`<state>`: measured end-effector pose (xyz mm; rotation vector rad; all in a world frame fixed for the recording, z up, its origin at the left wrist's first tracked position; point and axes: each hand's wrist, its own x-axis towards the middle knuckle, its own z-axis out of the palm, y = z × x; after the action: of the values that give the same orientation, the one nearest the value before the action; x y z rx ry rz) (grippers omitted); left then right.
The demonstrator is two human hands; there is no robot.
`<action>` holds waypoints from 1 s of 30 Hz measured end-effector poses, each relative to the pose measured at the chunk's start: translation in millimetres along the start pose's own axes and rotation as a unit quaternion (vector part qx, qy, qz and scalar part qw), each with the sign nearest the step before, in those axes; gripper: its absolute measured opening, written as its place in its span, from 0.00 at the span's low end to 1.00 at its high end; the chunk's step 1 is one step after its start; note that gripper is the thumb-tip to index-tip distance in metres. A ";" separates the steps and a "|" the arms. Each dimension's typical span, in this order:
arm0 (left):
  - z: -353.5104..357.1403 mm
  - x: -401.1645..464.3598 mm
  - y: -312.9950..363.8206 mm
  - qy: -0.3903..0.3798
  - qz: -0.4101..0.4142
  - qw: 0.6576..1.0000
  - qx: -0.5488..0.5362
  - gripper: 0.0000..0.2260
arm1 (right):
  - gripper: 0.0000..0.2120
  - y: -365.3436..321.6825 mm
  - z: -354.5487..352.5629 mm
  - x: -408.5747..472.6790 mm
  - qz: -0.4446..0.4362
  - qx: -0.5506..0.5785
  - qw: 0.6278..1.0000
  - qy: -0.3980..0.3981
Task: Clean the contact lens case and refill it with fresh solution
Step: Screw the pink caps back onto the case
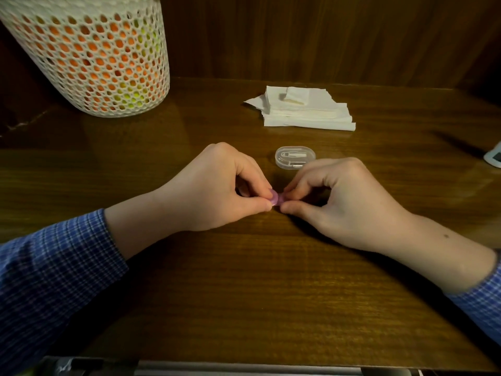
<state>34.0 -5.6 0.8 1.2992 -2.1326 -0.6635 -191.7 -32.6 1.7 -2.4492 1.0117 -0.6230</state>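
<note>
Purple lens case [277, 198] pinched by both hands | clear box [295, 157]: tweezers inside

Pink case [277, 198] mostly hidden between pinching hands [217, 185].

Two hands are in view, the left hand [214, 185] and the right hand [344, 202], each coming out of one blue checked sleeve [54, 272], so two sleeves. Between their fingertips sits one small purple lens case [277, 198]. On the one wooden table [244, 294] stand one white mesh basket [89, 55], one stack of white tissues [306, 109] and one clear plastic box [295, 157]. One white device [494, 158] shows partly at the right edge.
</note>
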 end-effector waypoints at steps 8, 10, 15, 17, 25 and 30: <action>-0.8 -0.1 0.8 -0.002 -0.003 1.000 0.007 0.06 | 0.04 3.3 -6.4 -0.4 -0.012 0.020 0.999 -0.026; -0.8 -0.3 0.5 -0.003 -0.004 1.000 0.009 0.06 | 0.01 4.5 -7.3 -1.1 -0.007 0.033 0.999 -0.034; 0.5 -0.1 1.6 0.000 0.000 1.000 0.017 0.05 | 0.07 -0.1 9.0 0.2 0.023 -0.005 0.998 0.049; 0.3 0.4 1.4 0.001 -0.002 1.000 0.016 0.05 | 0.08 0.4 6.9 1.0 0.013 0.000 0.999 0.035; -0.3 1.1 0.0 -0.006 0.000 1.000 0.016 0.06 | 0.02 4.3 -0.7 1.2 0.011 0.029 0.999 -0.021; -0.7 1.9 0.5 -0.008 0.000 1.000 0.015 0.07 | 0.02 0.9 4.0 2.4 0.010 0.024 1.000 0.002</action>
<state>33.5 -7.1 2.0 1.3150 -2.1630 -0.6459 -188.5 -34.1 -1.4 -2.3958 1.0094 -0.6382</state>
